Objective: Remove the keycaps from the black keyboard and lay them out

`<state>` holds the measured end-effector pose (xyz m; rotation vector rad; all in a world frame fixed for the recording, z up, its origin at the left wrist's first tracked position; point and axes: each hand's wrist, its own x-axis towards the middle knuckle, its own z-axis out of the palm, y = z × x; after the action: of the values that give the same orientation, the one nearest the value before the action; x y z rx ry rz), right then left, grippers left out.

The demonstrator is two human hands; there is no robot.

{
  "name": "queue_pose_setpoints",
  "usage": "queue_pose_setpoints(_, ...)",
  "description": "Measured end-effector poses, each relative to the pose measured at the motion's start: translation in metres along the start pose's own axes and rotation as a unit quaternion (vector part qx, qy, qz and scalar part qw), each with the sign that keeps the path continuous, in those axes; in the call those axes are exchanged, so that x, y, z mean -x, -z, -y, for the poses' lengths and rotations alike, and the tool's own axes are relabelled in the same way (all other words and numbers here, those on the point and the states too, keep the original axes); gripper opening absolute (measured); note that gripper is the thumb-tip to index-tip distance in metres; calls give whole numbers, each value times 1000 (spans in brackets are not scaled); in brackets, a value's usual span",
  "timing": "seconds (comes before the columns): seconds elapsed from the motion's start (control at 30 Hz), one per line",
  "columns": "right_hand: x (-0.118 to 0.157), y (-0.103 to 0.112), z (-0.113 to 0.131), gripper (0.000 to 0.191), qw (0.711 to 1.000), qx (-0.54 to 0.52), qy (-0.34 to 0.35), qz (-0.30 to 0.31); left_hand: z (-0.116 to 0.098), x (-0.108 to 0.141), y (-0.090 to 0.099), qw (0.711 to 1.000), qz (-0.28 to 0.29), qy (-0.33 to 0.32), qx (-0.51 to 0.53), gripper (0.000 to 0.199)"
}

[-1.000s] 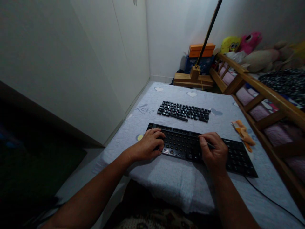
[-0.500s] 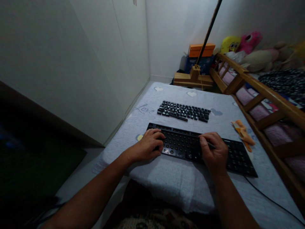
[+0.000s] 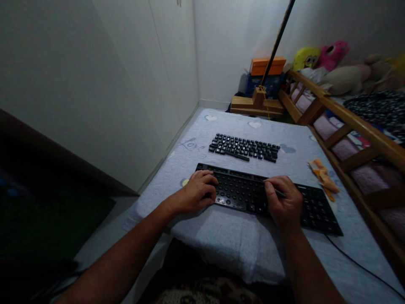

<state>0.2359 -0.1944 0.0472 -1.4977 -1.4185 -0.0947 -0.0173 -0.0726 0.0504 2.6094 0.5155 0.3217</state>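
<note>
One black keyboard (image 3: 237, 192), many keys off, toward the tabletop's (image 3: 240, 242) near edge. One left hand (image 3: 201, 192), curled over its left end (whether gripping, I cannot tell). One right hand (image 3: 284, 200), pinching a slim tool (image 3: 280, 193). Loose keycaps (image 3: 241, 146), in rows, between keyboard and far edge.

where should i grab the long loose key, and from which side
Probably pinch the long loose key near its right end, coming from the near side: it is a slim bar, slanted with that end nearer, and other loose keycaps lie close along its far side.
</note>
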Motion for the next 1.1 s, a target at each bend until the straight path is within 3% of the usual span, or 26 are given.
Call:
queue_pose_setpoints(0.7,1,0,-2,11,1000,-3,3,0,1,-3,-9,999,-48,15,-13,7)
queue_pose_setpoints(1.1,0,-1,-3,11,1000,-2,2,-2,0,-3,-7,999,-40,6,-6,7)
